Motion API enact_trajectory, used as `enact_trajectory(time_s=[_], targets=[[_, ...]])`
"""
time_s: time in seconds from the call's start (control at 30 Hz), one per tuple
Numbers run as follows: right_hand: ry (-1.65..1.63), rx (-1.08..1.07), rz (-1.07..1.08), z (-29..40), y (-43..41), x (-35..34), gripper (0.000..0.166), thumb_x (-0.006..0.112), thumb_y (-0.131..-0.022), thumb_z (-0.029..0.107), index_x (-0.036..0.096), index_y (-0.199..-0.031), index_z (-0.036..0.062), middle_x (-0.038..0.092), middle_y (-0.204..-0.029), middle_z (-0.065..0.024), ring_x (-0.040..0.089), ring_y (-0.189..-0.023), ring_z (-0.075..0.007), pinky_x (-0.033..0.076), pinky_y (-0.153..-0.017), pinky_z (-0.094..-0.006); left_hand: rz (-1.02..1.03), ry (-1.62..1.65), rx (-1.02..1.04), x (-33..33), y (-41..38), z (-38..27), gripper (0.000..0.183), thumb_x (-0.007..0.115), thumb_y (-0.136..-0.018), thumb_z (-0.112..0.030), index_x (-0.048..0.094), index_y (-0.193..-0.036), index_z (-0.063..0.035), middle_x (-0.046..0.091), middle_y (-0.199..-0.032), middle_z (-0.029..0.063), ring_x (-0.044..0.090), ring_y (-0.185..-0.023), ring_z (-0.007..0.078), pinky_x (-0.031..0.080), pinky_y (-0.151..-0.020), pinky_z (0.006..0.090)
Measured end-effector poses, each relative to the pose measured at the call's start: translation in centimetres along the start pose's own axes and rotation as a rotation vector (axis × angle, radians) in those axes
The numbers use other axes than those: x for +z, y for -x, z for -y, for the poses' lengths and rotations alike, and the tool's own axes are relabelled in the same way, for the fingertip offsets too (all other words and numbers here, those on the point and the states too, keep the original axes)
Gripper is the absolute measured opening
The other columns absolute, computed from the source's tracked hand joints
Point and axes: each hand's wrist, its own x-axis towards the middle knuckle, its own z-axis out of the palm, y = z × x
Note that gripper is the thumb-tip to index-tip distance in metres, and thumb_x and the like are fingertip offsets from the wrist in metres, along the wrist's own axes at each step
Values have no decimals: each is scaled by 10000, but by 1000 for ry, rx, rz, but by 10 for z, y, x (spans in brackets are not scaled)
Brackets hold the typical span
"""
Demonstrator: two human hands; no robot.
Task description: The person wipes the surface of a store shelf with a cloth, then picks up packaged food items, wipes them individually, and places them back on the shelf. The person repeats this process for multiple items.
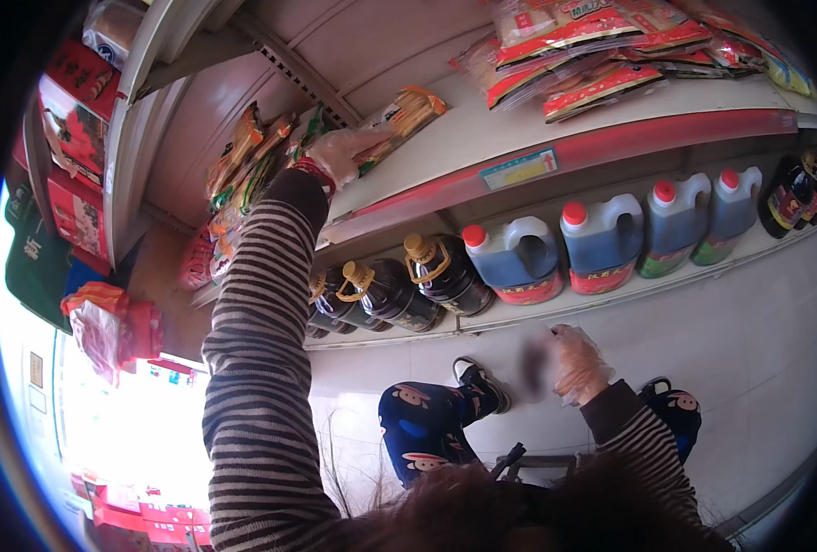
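My left hand (337, 153), in a thin clear plastic glove, reaches onto the upper shelf. Its fingers lie over one end of a packet of stick-shaped snacks (408, 117); whether they grip it is not clear. More snack packets (246, 155) lean in a heap to the left of that hand. Over the floor, in front of the lower shelf, is my right hand (582, 366), also gloved, with its fingers curled. A blurred dark shape (536, 364) shows beside its fingertips, too unclear to name or to tell if it is held.
A red shelf edge (436, 186) with a price label (519, 169) runs across. Red-capped jugs (515, 259) and dark bottles (398, 293) line the lower shelf (601, 303). Flat red packets (581, 69) are piled upper right. Boxes (73, 127) stand beyond the shelf's left end.
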Motion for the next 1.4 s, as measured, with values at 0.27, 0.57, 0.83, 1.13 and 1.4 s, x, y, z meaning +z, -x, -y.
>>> enact_trajectory(time_s=[0.27,0.57,0.83,1.13,1.4], targets=[[-31,-43,35,-6,-2,16,151,643,-695,111,690,-836,136,646,-805,-122,616,-838,-340,503,-750,-437,-28,-263,-405,14,-36,26,484,556,-825,-47,581,-1291,-173,616,-1244,133,601,-1139,245,458,-962,343],[82,38,64,-16,-6,15,136,642,-709,128,684,-838,136,635,-835,-133,612,-830,-350,497,-736,-442,-72,-228,-589,22,-86,-5,423,540,-914,-416,630,-1185,-103,684,-916,173,669,-900,298,498,-787,415],[-44,71,19,-2,-6,7,137,644,-707,117,682,-837,132,632,-831,-131,609,-836,-345,493,-741,-447,-239,-771,-521,3,-56,50,351,577,-849,-315,674,-1094,-83,680,-1044,178,647,-1019,320,515,-870,383],[-79,102,32,-1,-4,9,155,662,-699,125,678,-852,147,630,-862,-125,599,-878,-353,490,-776,-447,-496,-327,-1129,-73,40,7,777,677,-779,-567,410,-1414,-205,554,-1326,170,528,-1226,370,442,-1003,441],[6,109,110,1,-7,6,166,662,-701,125,682,-865,145,638,-873,-123,602,-898,-348,493,-800,-440,-531,-259,-949,-62,57,118,738,673,-818,-508,468,-1383,-81,566,-1326,164,533,-1234,310,420,-1017,377]])
